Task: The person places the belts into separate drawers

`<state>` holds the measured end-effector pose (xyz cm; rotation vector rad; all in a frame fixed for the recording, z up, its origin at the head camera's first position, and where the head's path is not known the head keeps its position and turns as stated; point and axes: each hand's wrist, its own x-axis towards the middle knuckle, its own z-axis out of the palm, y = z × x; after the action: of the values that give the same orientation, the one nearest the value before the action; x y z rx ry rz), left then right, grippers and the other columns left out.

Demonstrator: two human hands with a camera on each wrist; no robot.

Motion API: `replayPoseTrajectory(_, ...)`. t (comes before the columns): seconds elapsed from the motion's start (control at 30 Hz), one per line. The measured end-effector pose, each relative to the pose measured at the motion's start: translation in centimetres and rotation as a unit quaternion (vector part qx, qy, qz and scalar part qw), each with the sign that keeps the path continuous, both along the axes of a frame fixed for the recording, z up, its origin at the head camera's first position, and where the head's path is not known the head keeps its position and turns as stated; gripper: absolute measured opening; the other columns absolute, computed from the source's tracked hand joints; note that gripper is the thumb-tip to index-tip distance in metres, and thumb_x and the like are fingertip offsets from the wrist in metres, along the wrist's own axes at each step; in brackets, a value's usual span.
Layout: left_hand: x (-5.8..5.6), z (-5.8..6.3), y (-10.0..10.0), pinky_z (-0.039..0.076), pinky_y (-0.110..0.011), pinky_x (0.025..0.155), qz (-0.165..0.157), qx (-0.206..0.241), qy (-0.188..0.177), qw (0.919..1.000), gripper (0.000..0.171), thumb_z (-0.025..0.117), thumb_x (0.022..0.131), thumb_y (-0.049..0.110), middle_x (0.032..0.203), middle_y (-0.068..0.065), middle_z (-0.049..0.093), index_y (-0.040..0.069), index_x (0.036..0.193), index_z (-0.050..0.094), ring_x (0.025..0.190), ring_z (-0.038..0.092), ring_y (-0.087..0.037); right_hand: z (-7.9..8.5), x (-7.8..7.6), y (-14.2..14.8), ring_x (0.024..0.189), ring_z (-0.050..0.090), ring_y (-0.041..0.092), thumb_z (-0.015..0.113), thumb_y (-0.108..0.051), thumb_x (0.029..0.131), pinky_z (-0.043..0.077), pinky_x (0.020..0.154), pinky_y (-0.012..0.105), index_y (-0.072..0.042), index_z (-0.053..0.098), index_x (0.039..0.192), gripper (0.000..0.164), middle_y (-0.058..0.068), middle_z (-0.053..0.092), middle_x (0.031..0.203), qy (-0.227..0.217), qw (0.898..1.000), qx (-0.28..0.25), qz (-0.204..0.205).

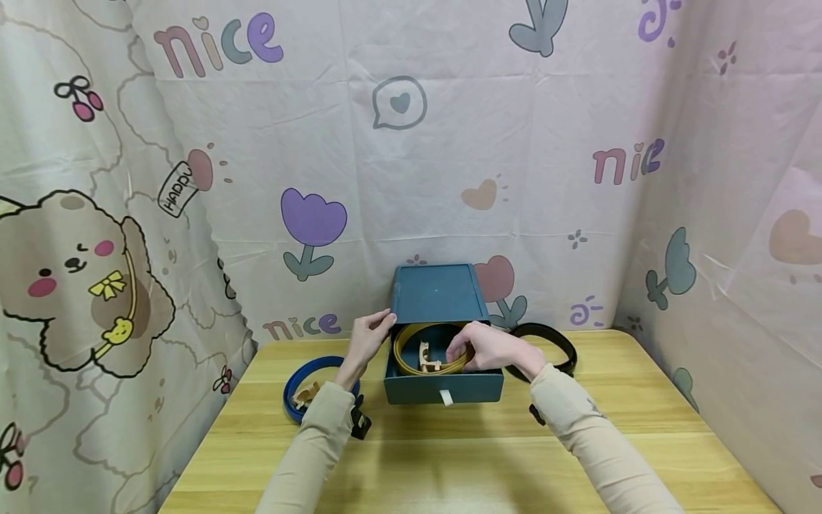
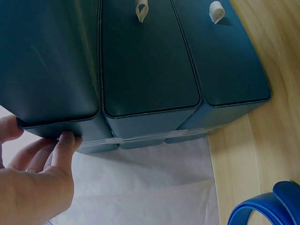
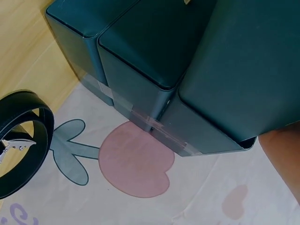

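A dark teal drawer box [image 1: 439,293] stands at the back of the table, its top drawer [image 1: 443,389] pulled out. Coiled inside that drawer is a yellow belt [image 1: 399,348] with a gold buckle [image 1: 424,357]. My right hand [image 1: 491,346] reaches into the drawer and grips the right side of the coil; its fingertips are partly hidden. At the box's upper left edge my left hand [image 1: 367,341] holds on, with thumb and fingers at the corner in the left wrist view.
A coiled blue belt [image 1: 292,378] with a gold buckle lies left of the box. On the right lies a coiled black belt [image 1: 568,343]. Lower drawers with white pull tabs [image 2: 216,11] sit under the top one, joined by clear tape. A printed curtain [image 1: 411,178] hangs close behind.
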<state>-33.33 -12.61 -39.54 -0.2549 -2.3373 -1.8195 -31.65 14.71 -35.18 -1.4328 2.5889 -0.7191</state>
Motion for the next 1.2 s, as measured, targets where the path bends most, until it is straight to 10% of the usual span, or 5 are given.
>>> replayPoseTrajectory(0.57, -0.03, 0.02, 0.14, 0.051, -0.047, 0.107, 0.002, -0.003, -0.008, 1.0000, 0.045, 0.057, 0.103, 0.019, 0.142, -0.026, 0.057, -0.004, 0.141, 0.054, 0.128, 0.059, -0.039, -0.08, 0.09, -0.23, 0.085, 0.069, 0.008, 0.079, 0.000, 0.082, 0.057, 0.078, 0.022, -0.013, 0.077, 0.097, 0.020, 0.000, 0.076, 0.093, 0.002, 0.999, 0.034, -0.018)
replayPoseTrajectory(1.2, 0.10, 0.17, 0.02, 0.050, -0.049, 0.108, 0.000, -0.002, -0.001, 1.0000, 0.047, 0.059, 0.102, 0.022, 0.143, -0.025, 0.057, -0.003, 0.141, 0.055, 0.130, 0.058, -0.039, -0.30, -0.06, 0.30, 0.092, 0.073, 0.017, 0.077, -0.012, 0.088, 0.061, 0.083, 0.034, -0.005, 0.076, 0.105, 0.018, 0.007, 0.078, 0.101, -0.037, 0.998, -0.052, 0.014)
